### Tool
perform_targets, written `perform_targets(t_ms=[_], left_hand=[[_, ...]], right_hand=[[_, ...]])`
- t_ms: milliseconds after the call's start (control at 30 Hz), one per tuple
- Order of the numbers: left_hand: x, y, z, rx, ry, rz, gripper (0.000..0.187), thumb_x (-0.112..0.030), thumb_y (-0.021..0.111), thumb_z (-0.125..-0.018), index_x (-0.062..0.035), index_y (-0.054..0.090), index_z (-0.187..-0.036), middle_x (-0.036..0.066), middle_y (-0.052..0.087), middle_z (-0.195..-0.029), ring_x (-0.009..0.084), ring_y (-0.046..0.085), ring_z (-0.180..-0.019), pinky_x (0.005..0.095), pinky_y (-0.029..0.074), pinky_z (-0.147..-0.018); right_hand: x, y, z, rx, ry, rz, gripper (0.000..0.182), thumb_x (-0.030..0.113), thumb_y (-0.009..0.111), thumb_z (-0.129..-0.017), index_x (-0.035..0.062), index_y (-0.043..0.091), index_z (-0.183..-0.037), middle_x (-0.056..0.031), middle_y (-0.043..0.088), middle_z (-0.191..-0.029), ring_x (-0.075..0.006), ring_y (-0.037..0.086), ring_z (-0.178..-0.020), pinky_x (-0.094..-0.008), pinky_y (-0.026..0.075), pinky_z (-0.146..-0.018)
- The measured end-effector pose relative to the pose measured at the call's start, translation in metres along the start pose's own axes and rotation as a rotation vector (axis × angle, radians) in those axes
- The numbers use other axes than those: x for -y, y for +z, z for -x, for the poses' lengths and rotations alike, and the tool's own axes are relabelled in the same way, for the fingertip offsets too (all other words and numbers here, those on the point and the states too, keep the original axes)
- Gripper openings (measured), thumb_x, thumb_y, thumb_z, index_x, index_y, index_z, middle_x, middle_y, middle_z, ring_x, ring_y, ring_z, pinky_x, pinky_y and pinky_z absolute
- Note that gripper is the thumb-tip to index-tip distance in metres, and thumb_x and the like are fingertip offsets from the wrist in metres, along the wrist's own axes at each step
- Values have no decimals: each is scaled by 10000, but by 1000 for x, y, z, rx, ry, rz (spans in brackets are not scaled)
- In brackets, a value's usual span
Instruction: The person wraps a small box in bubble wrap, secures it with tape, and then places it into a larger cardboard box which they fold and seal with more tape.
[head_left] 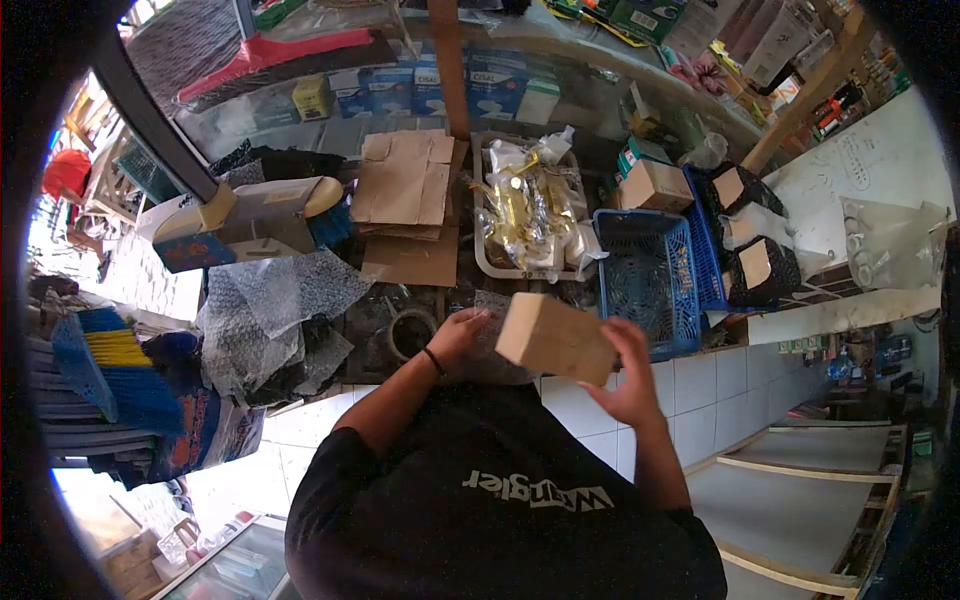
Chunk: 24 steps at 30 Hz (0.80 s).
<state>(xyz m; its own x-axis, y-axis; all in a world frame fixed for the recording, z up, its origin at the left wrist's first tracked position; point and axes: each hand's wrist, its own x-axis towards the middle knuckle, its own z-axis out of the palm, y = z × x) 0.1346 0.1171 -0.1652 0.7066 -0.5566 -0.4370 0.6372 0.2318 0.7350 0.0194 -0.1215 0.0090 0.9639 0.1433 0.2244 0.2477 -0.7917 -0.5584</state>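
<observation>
Cardboard box [553, 338] up over the near side of the table [735, 333], tilted, grasped in my right hand [632, 375]! My left hand [463, 335], fingers curled, meets the bubble wrap [490, 350]; whether that grip is clenched, I can't tell. Beyond the box, a white tray [484, 250] carries gold packets [525, 205], beside a blue basket [648, 225].

We read "Wrangler" in white, upside down to us, across the black shirt [450, 540]. On two blue boxes, the left one [428, 92] and the right one [498, 88], we make out "CISAL". The orange lettering on the broom wrapping [198, 425] is too unclear for us to read.
</observation>
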Motion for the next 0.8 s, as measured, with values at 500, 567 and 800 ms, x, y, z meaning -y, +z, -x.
perform_targets(t_ms=[500,567,800], left_hand=[[-56,2,39,287,176,-263,783,-313,725,-748,10,265,-1293,126,437,-1244,221,426,-1157,339,359,-965],[-59,8,42,202,184,-437,894,-275,788,-684,7,210,-1305,148,423,-1249,229,421,-1159,344,350,-977],[-49,0,34,173,189,-484,900,-236,797,-655,-6,219,-1307,148,439,-1208,224,421,-1151,342,354,-972]], right_hand=[[-29,72,-10,139,-33,11,712,79,740,-626,177,430,-1260,-127,307,-1327,-354,321,-1260,-453,370,-988],[-32,78,-8,133,-48,15,704,104,740,-632,184,431,-1259,-130,305,-1330,-355,317,-1263,-458,362,-993],[-39,75,-6,1,-26,-176,560,294,647,-775,85,429,-1248,-167,404,-1255,-336,378,-1212,-428,338,-989]])
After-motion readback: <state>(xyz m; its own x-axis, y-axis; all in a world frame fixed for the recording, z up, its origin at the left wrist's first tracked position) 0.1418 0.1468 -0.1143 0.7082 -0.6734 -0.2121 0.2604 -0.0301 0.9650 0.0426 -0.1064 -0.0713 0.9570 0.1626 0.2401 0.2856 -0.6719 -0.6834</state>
